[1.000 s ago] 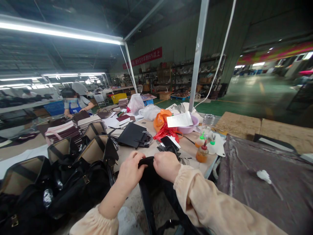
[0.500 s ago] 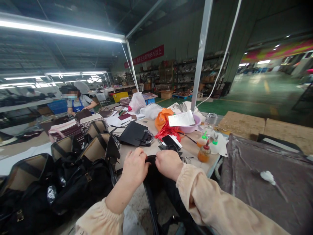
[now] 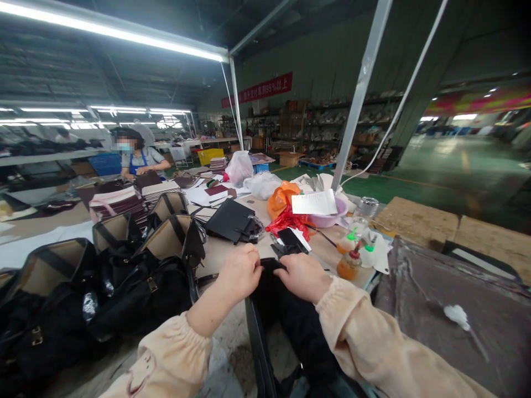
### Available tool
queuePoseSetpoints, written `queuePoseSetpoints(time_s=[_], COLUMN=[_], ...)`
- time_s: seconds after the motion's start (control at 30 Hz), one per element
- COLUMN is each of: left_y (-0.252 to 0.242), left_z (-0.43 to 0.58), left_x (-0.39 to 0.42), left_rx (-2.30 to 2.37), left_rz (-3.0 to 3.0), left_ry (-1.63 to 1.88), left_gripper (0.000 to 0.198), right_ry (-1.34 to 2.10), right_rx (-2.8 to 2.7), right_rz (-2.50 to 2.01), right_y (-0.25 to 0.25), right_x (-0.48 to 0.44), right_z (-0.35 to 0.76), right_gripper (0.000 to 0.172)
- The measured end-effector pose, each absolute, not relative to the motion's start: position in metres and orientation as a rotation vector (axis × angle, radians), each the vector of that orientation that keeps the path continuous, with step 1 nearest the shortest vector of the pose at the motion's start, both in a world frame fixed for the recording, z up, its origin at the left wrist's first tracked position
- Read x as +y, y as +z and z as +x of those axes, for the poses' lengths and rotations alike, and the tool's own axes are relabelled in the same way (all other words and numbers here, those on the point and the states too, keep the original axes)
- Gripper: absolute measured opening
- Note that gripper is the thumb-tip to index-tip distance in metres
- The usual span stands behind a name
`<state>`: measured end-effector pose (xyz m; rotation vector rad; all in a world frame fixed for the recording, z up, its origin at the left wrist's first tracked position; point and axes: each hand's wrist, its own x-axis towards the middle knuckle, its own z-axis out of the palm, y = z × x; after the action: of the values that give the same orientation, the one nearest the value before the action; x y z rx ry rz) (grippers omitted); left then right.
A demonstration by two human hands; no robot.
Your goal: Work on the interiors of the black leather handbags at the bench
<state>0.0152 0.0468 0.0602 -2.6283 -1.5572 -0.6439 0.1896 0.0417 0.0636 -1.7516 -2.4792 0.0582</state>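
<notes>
Black bags (image 3: 136,287) left, bottles (image 3: 350,260) right

- Red banner (image 3: 257,88) on the far wall (image 3: 315,61), at 12 o'clock: "95%" in white, with white Chinese characters on either side too small to make out.
- White sheet (image 3: 314,203) on the pink basin (image 3: 338,213), at 1 o'clock: printed lines, too small to read.

Both hands (image 3: 274,273) gripping black bag (image 3: 286,320) on cluttered table (image 3: 232,254)

Tube lights (image 3: 124,34) o/h, green floor (image 3: 440,171)
</notes>
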Motion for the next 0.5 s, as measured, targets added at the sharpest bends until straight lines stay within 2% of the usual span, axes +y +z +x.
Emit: queuePoseSetpoints(time_s=[0.17,0.3,0.43,0.5], left_y=[0.0604,0.0626,0.0642,0.0649], left_z=[0.0117,0.0124,0.014,0.014], left_x=[0.0473,0.0476,0.0468,0.0463], left_rx=[-1.321,-1.386,-1.443,-1.433], left_rz=[-2.723,-2.694,-2.68,-2.677], left_ry=[-0.749,-0.677,-0.649,-0.608], left_gripper=[0.01,0.002,0.019,0.017], right_ry=[0.087,0.102,0.108,0.116], right_rx=[-2.487,-2.47,-2.47,-2.473], right_rz=[-1.78,-1.799,-1.798,-1.794], right_y=[0.0592,0.058,0.0573,0.0568], right_x=[0.044,0.0446,0.0449,0.0449], right_z=[0.1911,0.1896,0.1887,0.1884], right_gripper=[0.033,0.032,0.031,0.031])
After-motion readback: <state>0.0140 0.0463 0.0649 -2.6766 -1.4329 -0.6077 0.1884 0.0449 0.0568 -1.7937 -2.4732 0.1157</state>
